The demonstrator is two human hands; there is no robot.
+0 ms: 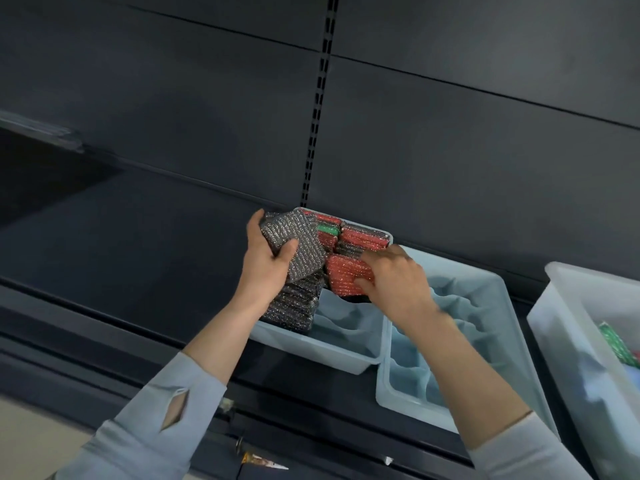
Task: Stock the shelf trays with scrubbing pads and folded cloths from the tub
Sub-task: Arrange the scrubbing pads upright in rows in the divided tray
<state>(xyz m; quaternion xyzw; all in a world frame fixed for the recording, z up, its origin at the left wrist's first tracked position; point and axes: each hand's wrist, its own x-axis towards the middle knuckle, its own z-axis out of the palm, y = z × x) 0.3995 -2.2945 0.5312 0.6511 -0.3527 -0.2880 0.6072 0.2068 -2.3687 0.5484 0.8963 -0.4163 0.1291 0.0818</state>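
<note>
Left hand [268, 263] grips a grey-silver metallic scrubbing pad [300, 247] above the pale-blue plastic shelf tray [322, 348], right hand [394, 278] pinches a red glittery scrubbing pad [344, 274] standing in that tray's far right part; translucent tub [568, 327] far right.

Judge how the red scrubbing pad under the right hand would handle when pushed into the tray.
The red pad looks soft, so it likely squashes under the right hand. Its glittery mesh probably grips rather than slides. It seems light, unlikely to roll.
</note>
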